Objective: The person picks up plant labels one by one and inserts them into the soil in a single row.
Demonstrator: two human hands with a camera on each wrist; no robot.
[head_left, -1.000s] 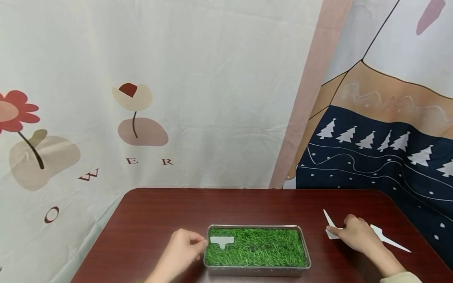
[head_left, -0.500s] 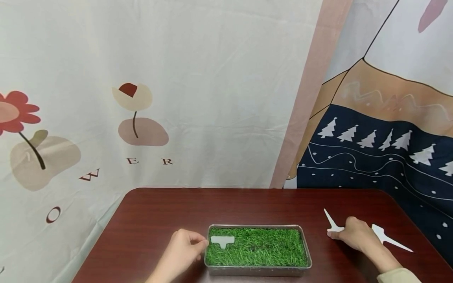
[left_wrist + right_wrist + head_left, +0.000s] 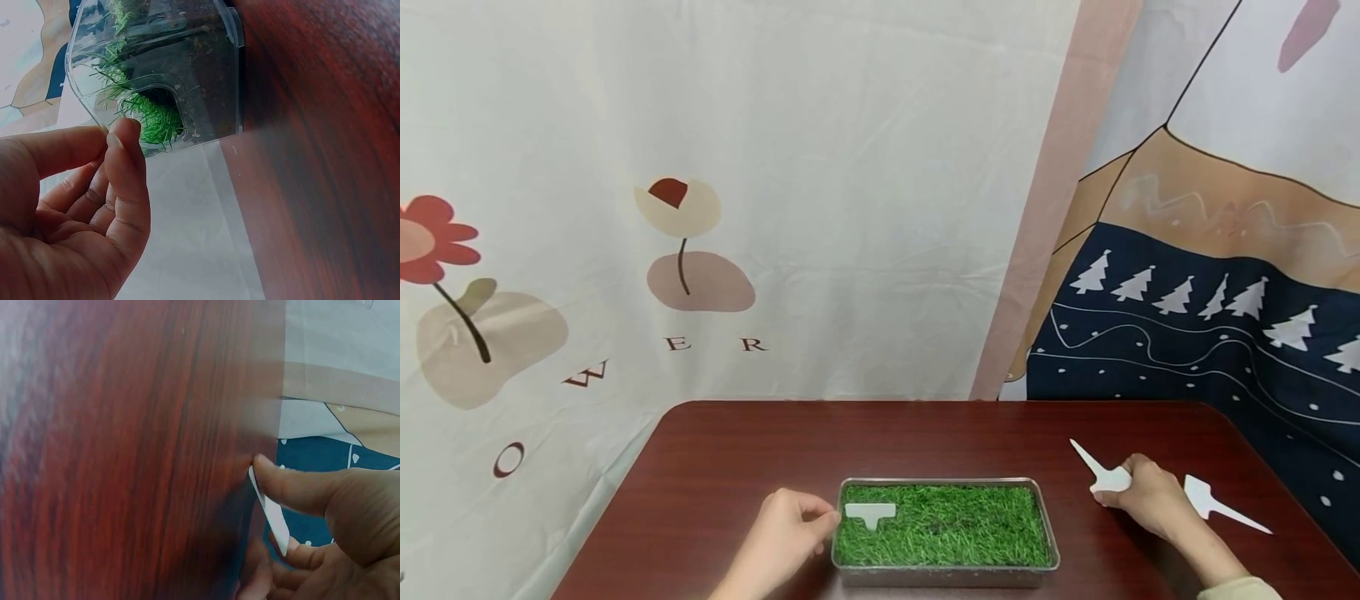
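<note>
My right hand [image 3: 1157, 500] pinches a white T-shaped plant label [image 3: 1108, 481] between thumb and fingers, its spike pointing away to the back left. In the right wrist view that label [image 3: 272, 519] appears nearly edge-on against the thumb. A second white plant label [image 3: 1201, 497] lies on the table, partly hidden behind the right hand. My left hand [image 3: 786, 525] pinches the left rim of a clear plastic box [image 3: 943, 575] filled with green artificial grass [image 3: 962, 525]. Another T-shaped label [image 3: 871, 511] stands in the grass at the box's left end, its lower part hidden.
The dark red wooden table [image 3: 760, 442] has rounded back corners. Behind it hangs a pale printed curtain [image 3: 865, 250] beside a dark blue one [image 3: 1120, 350] with white trees. A small dark spot [image 3: 934, 527] shows near the middle of the grass.
The label in my right hand has turned, so its broad head shows more and its spike points further left. My left hand and the box stay in place.
</note>
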